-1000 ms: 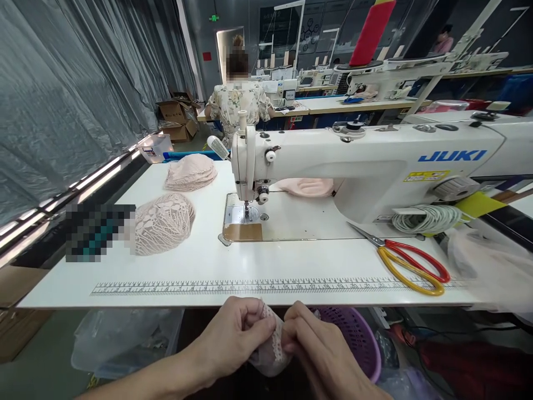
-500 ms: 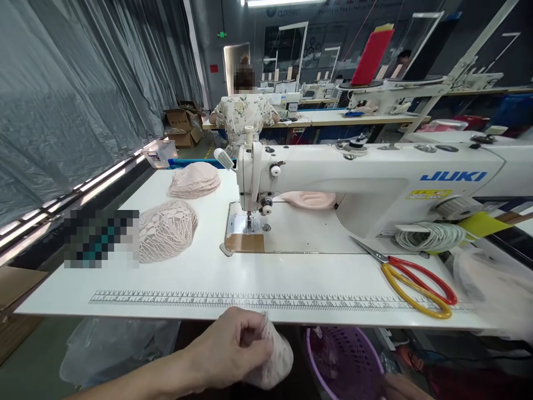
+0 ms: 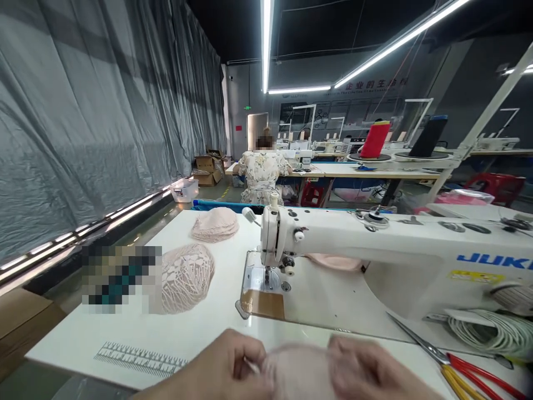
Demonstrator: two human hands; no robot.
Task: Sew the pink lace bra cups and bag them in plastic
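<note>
At the bottom edge of the view, my left hand (image 3: 227,366) and my right hand (image 3: 370,369) are both closed on a pale pink lace piece (image 3: 297,369), which is blurred by motion. They hold it over the near edge of the white sewing table (image 3: 200,333). Just beyond stands the white JUKI sewing machine (image 3: 375,250), its needle and presser foot (image 3: 267,275) over the metal plate.
Two stacks of pink lace cups (image 3: 185,275) (image 3: 214,223) lie at the table's left. Red and yellow scissors (image 3: 470,372) and a coil of white cord (image 3: 489,328) lie at the right. A person in a floral top (image 3: 262,175) sits at a far table.
The camera has tilted up. My right hand has come back up from the purple basket and both hands have risen with the lace piece to the table's near edge.
</note>
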